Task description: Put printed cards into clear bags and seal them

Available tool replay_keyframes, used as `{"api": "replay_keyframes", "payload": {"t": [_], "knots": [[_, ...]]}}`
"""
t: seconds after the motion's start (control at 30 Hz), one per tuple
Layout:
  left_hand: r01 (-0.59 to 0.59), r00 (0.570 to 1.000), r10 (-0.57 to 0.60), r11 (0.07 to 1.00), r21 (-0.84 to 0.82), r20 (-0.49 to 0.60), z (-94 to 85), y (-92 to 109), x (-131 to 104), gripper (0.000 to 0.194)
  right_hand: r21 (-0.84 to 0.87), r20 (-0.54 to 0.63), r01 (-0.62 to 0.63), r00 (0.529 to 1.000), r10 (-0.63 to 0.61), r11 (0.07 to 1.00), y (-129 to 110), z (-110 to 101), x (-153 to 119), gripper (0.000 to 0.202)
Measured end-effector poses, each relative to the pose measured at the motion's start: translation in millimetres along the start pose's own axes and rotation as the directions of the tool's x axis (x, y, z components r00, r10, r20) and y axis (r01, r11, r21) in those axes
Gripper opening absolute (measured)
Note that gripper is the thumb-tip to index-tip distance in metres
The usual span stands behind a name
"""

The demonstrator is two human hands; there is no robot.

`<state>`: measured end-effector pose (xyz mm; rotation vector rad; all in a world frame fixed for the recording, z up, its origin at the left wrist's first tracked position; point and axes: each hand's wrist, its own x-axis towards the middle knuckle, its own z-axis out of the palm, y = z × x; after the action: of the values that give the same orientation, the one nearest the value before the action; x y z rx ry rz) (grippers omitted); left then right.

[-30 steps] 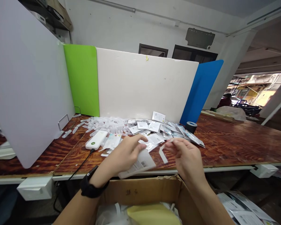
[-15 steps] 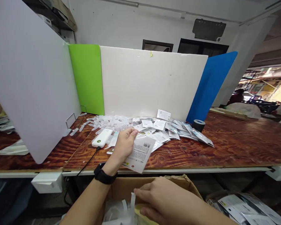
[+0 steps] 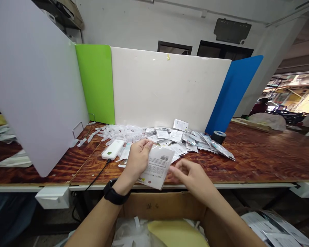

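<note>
My left hand (image 3: 139,158) pinches the upper left edge of a flat printed packet (image 3: 157,168), a pale sleeve with small text, a barcode and a yellow mark. It is held tilted above the table's front edge. My right hand (image 3: 192,175) is beside the packet's right edge, its fingers curved and the thumb apart from them, with nothing visible between them. Below both hands stands an open cardboard box (image 3: 164,206) containing clear plastic scraps and a yellow sheet (image 3: 179,233).
Behind my hands lie a heap of similar packets (image 3: 176,136) and many small translucent plastic pieces (image 3: 126,132). A white power bank (image 3: 113,150) with a black cable and a black tape roll (image 3: 218,137) are on the wooden table (image 3: 260,157). Dividers (image 3: 170,89) enclose the back.
My right hand has risen from the box to the packet's right side, leaving a strip behind. My left hand keeps the packet in nearly the same place.
</note>
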<state>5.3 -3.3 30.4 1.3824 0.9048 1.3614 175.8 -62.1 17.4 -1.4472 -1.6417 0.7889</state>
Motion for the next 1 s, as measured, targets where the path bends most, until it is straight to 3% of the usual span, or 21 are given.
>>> {"api": "replay_keyframes", "payload": {"t": [0.07,0.13,0.23,0.33,0.43,0.57,0.7,0.83,1.0], "knots": [[0.031,0.999,-0.03,0.999,-0.034,0.031,2.6,1.7,-3.7,0.024,0.25,-0.056,0.031,0.998,-0.018,0.968,0.3,-1.8,4.1,0.032],[0.056,0.996,-0.052,0.996,-0.063,0.066,4.6,5.2,-8.5,0.024,0.491,0.037,0.014,0.999,-0.038,0.871,-0.4,-3.6,6.7,0.04],[0.093,0.983,-0.08,0.993,-0.075,0.163,2.9,13.7,-16.9,0.026,0.64,0.147,-0.043,0.987,-0.067,0.767,-3.0,-7.0,5.1,0.032],[0.122,0.95,-0.093,0.989,-0.08,0.297,-3.3,22.4,-24.4,0.026,0.678,0.112,0.001,0.988,-0.104,0.735,-6.2,-10.7,-0.5,0.021],[0.167,0.932,-0.114,0.978,-0.128,0.345,-8.6,26.8,-29.1,0.027,0.703,0.126,-0.001,0.984,-0.124,0.711,-8.2,-12.5,-4.9,0.022],[0.241,0.925,-0.163,0.95,-0.198,0.343,-11.8,26.9,-32.1,0.024,0.684,0.101,-0.022,0.993,-0.064,0.729,-8.2,-12.5,-6.9,0.029],[0.2,0.929,-0.133,0.966,-0.165,0.347,-15.4,25.1,-32.3,0.022,0.691,0.074,-0.028,0.997,-0.033,0.723,-7.6,-12.7,-8.0,0.031],[0.177,0.93,-0.131,0.978,-0.107,0.345,-15.7,22.5,-31.9,0.024,0.713,0.094,-0.032,0.994,-0.05,0.701,-8.0,-11.5,-8.8,0.025],[0.187,0.953,-0.152,0.976,-0.115,0.261,-9.7,18.6,-33.2,0.026,0.707,0.14,-0.028,0.985,-0.101,0.707,-10.6,-8.2,-8.7,0.028]]}}
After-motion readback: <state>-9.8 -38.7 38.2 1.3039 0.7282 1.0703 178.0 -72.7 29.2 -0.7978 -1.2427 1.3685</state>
